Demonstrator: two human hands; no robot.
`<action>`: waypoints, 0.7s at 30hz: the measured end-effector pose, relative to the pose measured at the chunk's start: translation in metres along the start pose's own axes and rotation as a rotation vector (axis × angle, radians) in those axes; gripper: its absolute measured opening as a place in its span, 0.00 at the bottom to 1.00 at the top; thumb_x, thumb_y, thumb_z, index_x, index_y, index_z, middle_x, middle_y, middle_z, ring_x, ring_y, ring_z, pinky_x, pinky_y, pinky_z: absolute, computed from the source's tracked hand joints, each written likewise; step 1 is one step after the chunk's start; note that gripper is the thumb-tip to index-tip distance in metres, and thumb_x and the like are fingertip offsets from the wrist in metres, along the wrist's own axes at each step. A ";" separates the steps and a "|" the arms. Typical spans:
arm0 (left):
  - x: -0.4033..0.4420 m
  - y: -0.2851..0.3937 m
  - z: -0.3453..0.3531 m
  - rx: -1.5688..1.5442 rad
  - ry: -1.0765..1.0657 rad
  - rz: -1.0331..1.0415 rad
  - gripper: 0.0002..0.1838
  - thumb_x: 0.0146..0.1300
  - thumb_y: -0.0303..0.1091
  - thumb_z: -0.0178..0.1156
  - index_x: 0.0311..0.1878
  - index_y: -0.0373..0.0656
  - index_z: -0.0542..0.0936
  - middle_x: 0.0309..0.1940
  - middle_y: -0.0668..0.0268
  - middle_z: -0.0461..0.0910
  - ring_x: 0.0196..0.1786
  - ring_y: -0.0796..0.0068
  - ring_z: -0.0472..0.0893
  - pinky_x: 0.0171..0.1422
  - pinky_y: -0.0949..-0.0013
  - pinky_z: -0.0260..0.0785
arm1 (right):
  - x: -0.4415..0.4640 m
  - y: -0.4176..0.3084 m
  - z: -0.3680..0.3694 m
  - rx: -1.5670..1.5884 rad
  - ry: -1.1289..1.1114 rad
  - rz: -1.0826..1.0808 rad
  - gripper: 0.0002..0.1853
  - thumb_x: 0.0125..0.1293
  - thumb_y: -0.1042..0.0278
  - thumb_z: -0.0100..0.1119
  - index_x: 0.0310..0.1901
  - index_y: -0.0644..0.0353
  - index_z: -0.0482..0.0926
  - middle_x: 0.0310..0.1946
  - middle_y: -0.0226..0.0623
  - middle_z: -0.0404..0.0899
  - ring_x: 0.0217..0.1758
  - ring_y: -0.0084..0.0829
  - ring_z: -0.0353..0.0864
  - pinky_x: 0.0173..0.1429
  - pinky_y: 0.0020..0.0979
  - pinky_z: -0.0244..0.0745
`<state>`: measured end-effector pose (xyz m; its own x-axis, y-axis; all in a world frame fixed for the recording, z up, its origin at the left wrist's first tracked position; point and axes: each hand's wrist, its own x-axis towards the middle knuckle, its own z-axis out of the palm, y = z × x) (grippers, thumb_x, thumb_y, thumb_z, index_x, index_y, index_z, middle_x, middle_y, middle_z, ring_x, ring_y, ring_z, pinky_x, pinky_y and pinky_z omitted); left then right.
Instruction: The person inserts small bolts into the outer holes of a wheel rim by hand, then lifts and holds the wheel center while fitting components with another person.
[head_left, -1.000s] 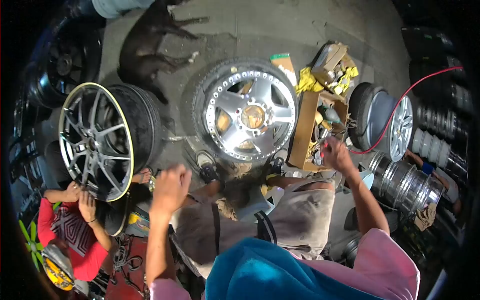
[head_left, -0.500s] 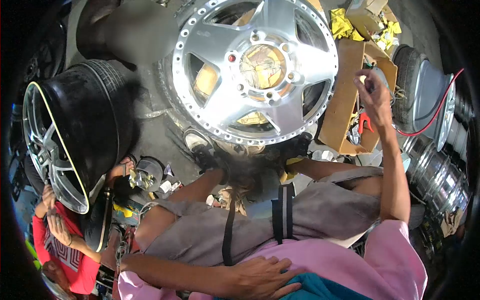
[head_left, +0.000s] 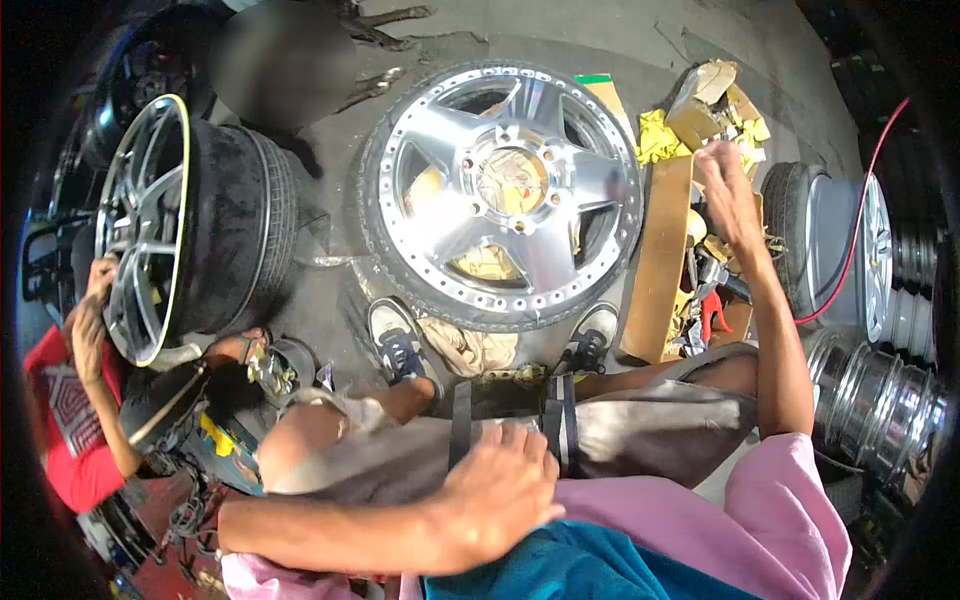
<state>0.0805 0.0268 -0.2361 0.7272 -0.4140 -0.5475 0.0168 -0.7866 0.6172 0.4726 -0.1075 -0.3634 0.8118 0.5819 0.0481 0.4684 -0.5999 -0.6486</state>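
Observation:
My right hand point(head_left: 728, 195) is raised above the cardboard box point(head_left: 655, 260), fingers bent together; whatever they hold, if anything, is not visible. Tools with red grips point(head_left: 714, 312) and loose bits fill the box. Over my lap, my left hand point(head_left: 500, 490) has its fingers curled in, close to the teal cloth point(head_left: 560, 565), and its palm is hidden. In front of my shoes lies a polished five-spoke wheel point(head_left: 560, 225) with a tire point(head_left: 372, 215) around it, face up. Wrapped material shows through its centre hole.
At left, a person in red point(head_left: 75, 440) has hands at another tired wheel point(head_left: 185, 230) standing on edge. A blurred person point(head_left: 285, 70) is at the upper left. Yellow wrappers point(head_left: 660, 135), a red hose point(head_left: 850, 265) and chrome rims point(head_left: 870, 400) are on the right.
My view has shifted, showing more floor beyond the wheel. My left hand has lifted from the teal cloth and its fingers have curled. My right hand stays raised over the box.

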 end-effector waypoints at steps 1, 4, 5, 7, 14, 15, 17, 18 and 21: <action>0.008 0.001 0.005 -0.028 -0.026 -0.009 0.30 0.70 0.57 0.60 0.53 0.33 0.81 0.53 0.48 0.78 0.60 0.48 0.76 0.64 0.48 0.69 | -0.006 0.005 -0.001 0.048 -0.021 -0.041 0.16 0.79 0.54 0.49 0.52 0.59 0.70 0.42 0.44 0.77 0.49 0.37 0.78 0.58 0.39 0.73; 0.030 -0.005 0.020 -0.159 -0.017 0.007 0.30 0.71 0.58 0.59 0.53 0.35 0.82 0.49 0.47 0.81 0.55 0.44 0.81 0.59 0.45 0.73 | -0.027 0.014 -0.005 0.029 -0.058 -0.108 0.13 0.79 0.58 0.43 0.53 0.60 0.65 0.43 0.57 0.78 0.49 0.56 0.81 0.57 0.49 0.73; 0.039 -0.004 0.022 -0.169 -0.063 -0.007 0.30 0.71 0.58 0.59 0.53 0.35 0.83 0.48 0.47 0.81 0.53 0.42 0.82 0.58 0.45 0.75 | -0.032 0.021 -0.007 0.040 -0.052 -0.124 0.13 0.79 0.59 0.42 0.53 0.60 0.64 0.43 0.60 0.78 0.47 0.62 0.80 0.56 0.51 0.72; 0.052 -0.001 0.035 -0.064 -0.020 -0.008 0.29 0.71 0.57 0.59 0.51 0.34 0.83 0.46 0.46 0.83 0.52 0.41 0.83 0.58 0.47 0.76 | -0.044 0.029 -0.018 0.052 -0.003 -0.239 0.13 0.79 0.59 0.42 0.52 0.60 0.62 0.41 0.65 0.77 0.47 0.70 0.77 0.54 0.55 0.71; 0.075 0.049 0.042 0.211 0.012 -0.163 0.26 0.73 0.53 0.59 0.52 0.34 0.83 0.49 0.47 0.84 0.57 0.44 0.82 0.62 0.49 0.75 | -0.073 -0.008 -0.070 0.258 0.259 -0.218 0.14 0.78 0.59 0.41 0.52 0.62 0.65 0.41 0.61 0.79 0.49 0.66 0.78 0.55 0.54 0.71; 0.076 0.055 0.047 0.227 0.015 -0.176 0.26 0.73 0.53 0.59 0.52 0.34 0.83 0.49 0.47 0.84 0.57 0.44 0.82 0.62 0.49 0.75 | -0.075 -0.014 -0.076 0.293 0.281 -0.182 0.15 0.78 0.58 0.41 0.53 0.61 0.66 0.41 0.61 0.79 0.49 0.64 0.80 0.56 0.53 0.72; 0.077 0.062 0.056 0.179 0.176 -0.072 0.24 0.71 0.52 0.61 0.49 0.36 0.86 0.46 0.45 0.85 0.53 0.44 0.85 0.60 0.50 0.77 | -0.075 -0.027 -0.080 0.325 0.279 -0.129 0.17 0.77 0.56 0.41 0.55 0.62 0.67 0.43 0.60 0.81 0.51 0.60 0.81 0.59 0.51 0.72; 0.077 0.064 0.054 0.196 0.170 -0.080 0.24 0.71 0.52 0.61 0.49 0.36 0.86 0.46 0.45 0.85 0.53 0.44 0.85 0.60 0.50 0.77 | -0.075 -0.031 -0.080 0.344 0.255 -0.139 0.18 0.77 0.55 0.41 0.55 0.63 0.68 0.45 0.60 0.81 0.53 0.59 0.81 0.61 0.50 0.72; 0.082 0.054 0.046 0.099 0.031 -0.188 0.25 0.72 0.52 0.59 0.54 0.37 0.84 0.53 0.49 0.84 0.57 0.47 0.83 0.63 0.51 0.75 | -0.080 -0.050 -0.083 0.378 0.191 -0.123 0.21 0.77 0.54 0.40 0.55 0.65 0.68 0.49 0.62 0.80 0.56 0.58 0.80 0.63 0.49 0.71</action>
<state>0.1095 -0.0709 -0.2742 0.7383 -0.2429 -0.6292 0.0876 -0.8904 0.4466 0.4130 -0.1696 -0.2715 0.8242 0.5036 0.2589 0.4343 -0.2689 -0.8597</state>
